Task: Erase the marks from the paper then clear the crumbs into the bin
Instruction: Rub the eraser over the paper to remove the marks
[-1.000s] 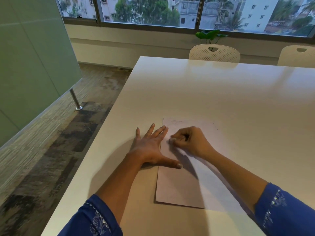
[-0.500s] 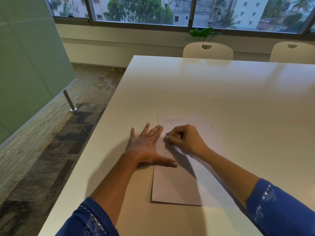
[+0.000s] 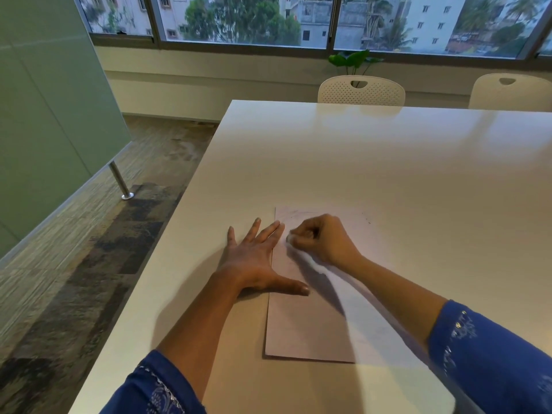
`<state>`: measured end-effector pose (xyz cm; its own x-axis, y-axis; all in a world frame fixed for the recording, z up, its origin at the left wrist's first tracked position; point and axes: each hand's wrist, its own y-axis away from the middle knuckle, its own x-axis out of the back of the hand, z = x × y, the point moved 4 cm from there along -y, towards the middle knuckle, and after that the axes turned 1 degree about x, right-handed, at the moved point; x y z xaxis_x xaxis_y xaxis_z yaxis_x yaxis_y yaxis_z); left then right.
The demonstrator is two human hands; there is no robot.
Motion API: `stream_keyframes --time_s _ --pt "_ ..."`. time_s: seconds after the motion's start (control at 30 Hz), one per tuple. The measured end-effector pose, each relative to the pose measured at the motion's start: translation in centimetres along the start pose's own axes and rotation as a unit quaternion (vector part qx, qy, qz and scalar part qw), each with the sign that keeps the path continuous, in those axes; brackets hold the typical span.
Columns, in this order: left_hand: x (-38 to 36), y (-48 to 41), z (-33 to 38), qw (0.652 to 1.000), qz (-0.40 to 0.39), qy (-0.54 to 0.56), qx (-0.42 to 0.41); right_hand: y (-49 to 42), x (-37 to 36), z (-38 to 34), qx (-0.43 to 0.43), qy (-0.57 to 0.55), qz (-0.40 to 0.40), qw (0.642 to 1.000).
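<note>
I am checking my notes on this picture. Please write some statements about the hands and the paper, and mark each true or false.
1. The left hand lies flat, fingers spread, across the left edge of the paper. True.
2. The right hand is open and empty. False: its curled fingers pinch a small pale eraser against the paper.
3. The paper hangs over the edge of the table. False: it lies wholly on it.
4. Two white chairs stand at the table's far side. True.

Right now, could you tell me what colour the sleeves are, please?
The sleeves are blue with pale embroidery, best seen in the head view.
</note>
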<state>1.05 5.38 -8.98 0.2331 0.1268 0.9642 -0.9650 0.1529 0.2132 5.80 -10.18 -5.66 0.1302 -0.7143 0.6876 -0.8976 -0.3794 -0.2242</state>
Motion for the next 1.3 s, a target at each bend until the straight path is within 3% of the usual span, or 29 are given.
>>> stream_keyframes --time_s 0.07,0.17,0.3,0.4,0.47,0.53,0.63,0.7,0.87,1.03,1.13,1.17,1.2,1.23,1.27,1.3 --pt "0.0 0.1 -0.1 1.0 0.001 -0.001 0.004 -1.2 1.0 1.2 -0.041 0.001 0.066 0.997" --pt "0.0 0.0 0.0 1.0 0.002 -0.002 0.005 -1.2 1.3 1.3 -0.044 -0.008 0.091 0.995" --pt "-0.1 -0.3 -0.1 1.0 0.0 0.012 -0.001 1.7 -1.7 -1.3 0.023 0.005 -0.029 0.999" --pt "-0.1 -0.4 -0.2 1.0 -0.004 0.014 -0.005 2.3 -3.1 -2.4 0.14 0.004 -0.038 0.989" --pt "-0.1 -0.3 -0.1 1.0 -0.001 0.013 -0.003 1.0 -2.0 -1.6 0.099 0.001 -0.038 0.994" --pt "-0.1 -0.1 -0.1 1.0 0.003 0.003 -0.002 -0.7 -0.3 0.4 0.008 -0.003 0.022 1.0" --pt "-0.2 -0.1 -0.2 1.0 0.008 0.002 0.003 -1.6 1.0 1.5 -0.036 -0.031 0.096 0.994" --pt "-0.2 -0.1 -0.1 1.0 0.008 0.0 0.002 -0.8 0.1 0.6 -0.024 -0.021 0.077 0.997" --pt "-0.1 -0.3 0.0 1.0 0.002 0.015 -0.004 2.5 -1.5 -1.6 0.031 -0.037 -0.074 0.996" --pt "-0.2 -0.3 0.0 1.0 0.002 -0.002 0.002 2.4 1.6 2.1 -0.043 -0.062 0.091 0.993" --pt "-0.3 -0.4 0.0 1.0 0.005 -0.007 0.002 3.3 1.9 2.5 -0.07 -0.051 0.112 0.99" --pt "-0.3 -0.5 -0.1 1.0 0.004 -0.009 0.002 3.6 0.8 1.7 -0.047 -0.058 0.072 0.995" --pt "-0.3 -0.6 -0.1 1.0 0.003 -0.007 0.001 3.6 -1.3 -0.4 0.043 -0.114 -0.024 0.992" --pt "-0.3 -0.7 -0.1 1.0 0.002 -0.004 0.001 3.7 -2.0 -1.0 0.125 -0.188 -0.04 0.973" --pt "-0.3 -0.8 -0.1 1.0 0.001 -0.001 0.001 4.2 -3.4 -1.3 0.204 -0.337 -0.067 0.917" --pt "-0.2 -0.8 -0.1 1.0 0.001 0.0 0.0 4.3 -4.1 -1.2 0.276 -0.398 -0.116 0.867"
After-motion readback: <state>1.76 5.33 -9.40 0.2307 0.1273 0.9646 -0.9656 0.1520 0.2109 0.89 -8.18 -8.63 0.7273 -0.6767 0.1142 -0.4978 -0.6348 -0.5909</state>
